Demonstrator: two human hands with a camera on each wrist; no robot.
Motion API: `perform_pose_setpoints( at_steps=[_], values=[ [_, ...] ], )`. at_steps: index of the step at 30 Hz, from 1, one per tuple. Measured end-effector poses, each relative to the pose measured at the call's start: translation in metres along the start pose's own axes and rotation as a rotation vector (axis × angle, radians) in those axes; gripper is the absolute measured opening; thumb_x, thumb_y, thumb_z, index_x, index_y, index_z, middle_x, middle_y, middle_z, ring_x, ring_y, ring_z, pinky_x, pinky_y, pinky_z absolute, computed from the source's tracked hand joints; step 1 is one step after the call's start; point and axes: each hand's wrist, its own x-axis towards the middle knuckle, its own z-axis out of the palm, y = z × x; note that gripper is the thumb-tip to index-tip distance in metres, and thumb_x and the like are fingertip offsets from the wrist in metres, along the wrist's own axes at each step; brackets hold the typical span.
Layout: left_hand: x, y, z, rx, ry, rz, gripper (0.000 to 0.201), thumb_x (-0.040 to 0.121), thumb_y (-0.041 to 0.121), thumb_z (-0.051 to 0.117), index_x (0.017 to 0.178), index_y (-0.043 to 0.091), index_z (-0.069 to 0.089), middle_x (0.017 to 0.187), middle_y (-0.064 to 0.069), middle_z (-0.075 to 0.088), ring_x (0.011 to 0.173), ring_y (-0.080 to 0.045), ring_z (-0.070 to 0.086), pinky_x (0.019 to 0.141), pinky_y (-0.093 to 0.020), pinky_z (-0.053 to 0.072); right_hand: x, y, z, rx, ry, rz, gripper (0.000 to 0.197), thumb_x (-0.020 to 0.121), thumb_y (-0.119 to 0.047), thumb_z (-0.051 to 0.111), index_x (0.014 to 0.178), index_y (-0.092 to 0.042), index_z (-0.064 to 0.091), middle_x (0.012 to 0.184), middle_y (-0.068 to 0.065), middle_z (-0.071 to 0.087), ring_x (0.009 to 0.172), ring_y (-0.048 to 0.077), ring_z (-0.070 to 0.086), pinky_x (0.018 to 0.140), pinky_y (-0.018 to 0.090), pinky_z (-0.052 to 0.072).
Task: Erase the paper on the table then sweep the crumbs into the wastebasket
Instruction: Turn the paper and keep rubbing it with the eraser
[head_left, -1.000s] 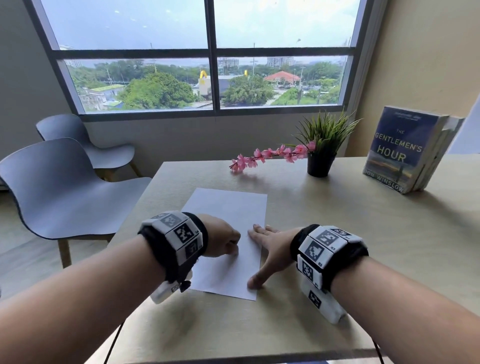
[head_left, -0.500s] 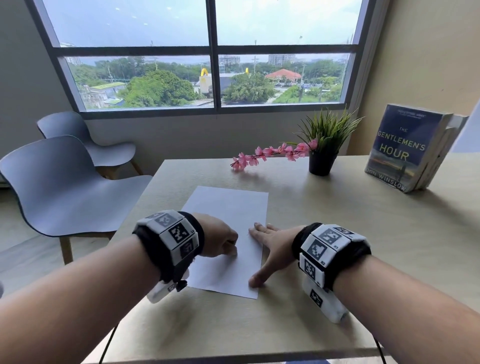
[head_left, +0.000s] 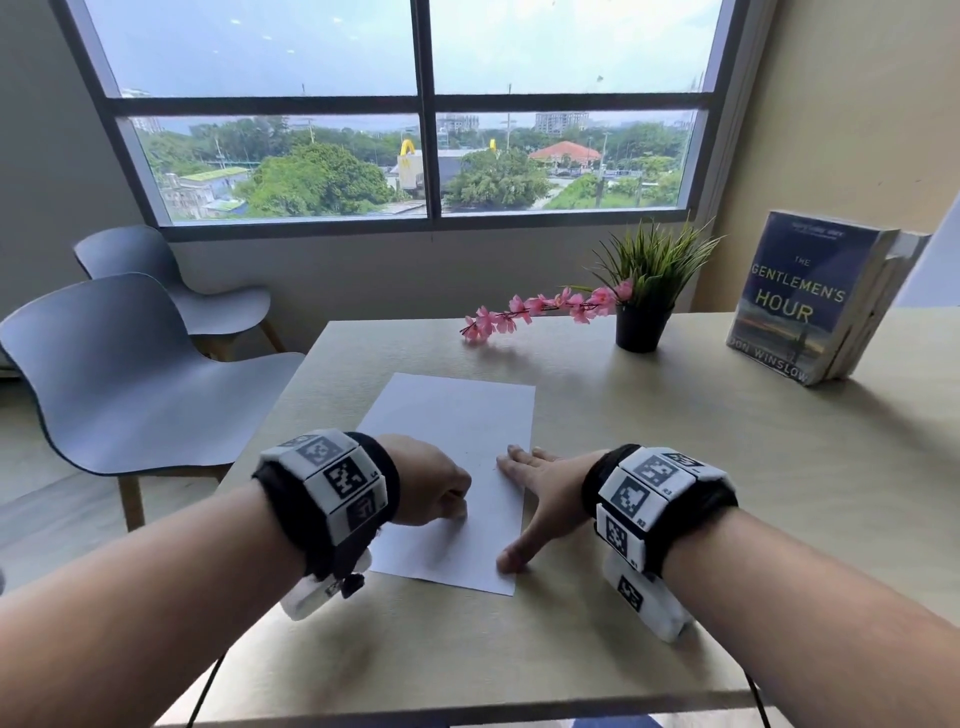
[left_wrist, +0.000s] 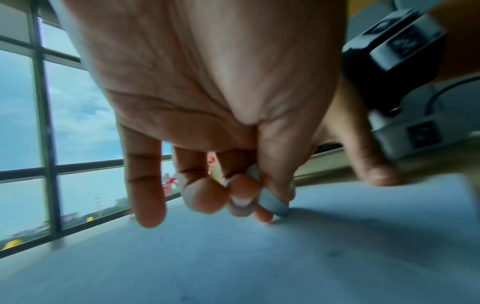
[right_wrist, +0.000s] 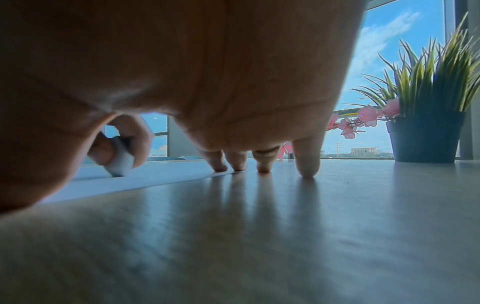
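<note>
A white sheet of paper (head_left: 457, 431) lies on the light wooden table (head_left: 675, 467), in front of me. My left hand (head_left: 436, 488) pinches a small white eraser (left_wrist: 272, 202) between thumb and fingers, with its lower end touching the paper (left_wrist: 233, 257). The same eraser (right_wrist: 120, 162) shows past the right thumb in the right wrist view. My right hand (head_left: 535, 493) lies flat with spread straight fingers, holding down the paper's right edge; its fingertips (right_wrist: 263, 167) press on the edge and the table. No wastebasket is in view.
A potted green plant (head_left: 647, 291) with a pink blossom sprig (head_left: 535, 309) stands at the table's back. A stack of books (head_left: 815, 296) leans at the back right. Two grey chairs (head_left: 130, 364) stand to the left of the table, under the window.
My left hand with the eraser has shifted slightly on the paper. The right hand stays in place on the paper's edge.
</note>
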Motion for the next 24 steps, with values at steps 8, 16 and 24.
perform_pose_setpoints(
  at_steps=[8, 16, 24],
  values=[
    [0.000, -0.006, 0.000, -0.010, -0.026, -0.034, 0.036, 0.098, 0.046, 0.037, 0.113, 0.018, 0.055, 0.116, -0.003, 0.061, 0.105, -0.026, 0.055, 0.078, -0.029, 0.037, -0.001, 0.000, -0.001, 0.002, 0.010, -0.003, 0.128, 0.061, -0.077, 0.066, 0.153, -0.029, -0.009, 0.160, -0.014, -0.014, 0.148, 0.007, -0.010, 0.121, 0.042, 0.002],
    [-0.001, -0.002, 0.004, 0.012, -0.043, 0.025, 0.032, 0.099, 0.042, 0.037, 0.112, 0.019, 0.055, 0.113, -0.003, 0.061, 0.101, -0.025, 0.055, 0.075, -0.029, 0.037, 0.000, 0.000, 0.000, 0.011, 0.006, -0.004, 0.127, 0.062, -0.076, 0.067, 0.153, -0.029, -0.008, 0.160, -0.014, -0.015, 0.148, 0.007, -0.011, 0.121, 0.042, 0.002],
    [0.005, -0.010, 0.007, -0.008, -0.012, 0.003, 0.032, 0.099, 0.041, 0.038, 0.111, 0.017, 0.055, 0.113, -0.005, 0.061, 0.102, -0.027, 0.055, 0.073, -0.029, 0.037, -0.001, -0.001, -0.001, 0.010, 0.009, -0.007, 0.126, 0.064, -0.075, 0.067, 0.153, -0.028, -0.009, 0.160, -0.012, -0.014, 0.148, 0.008, -0.010, 0.121, 0.041, 0.002]
  ],
)
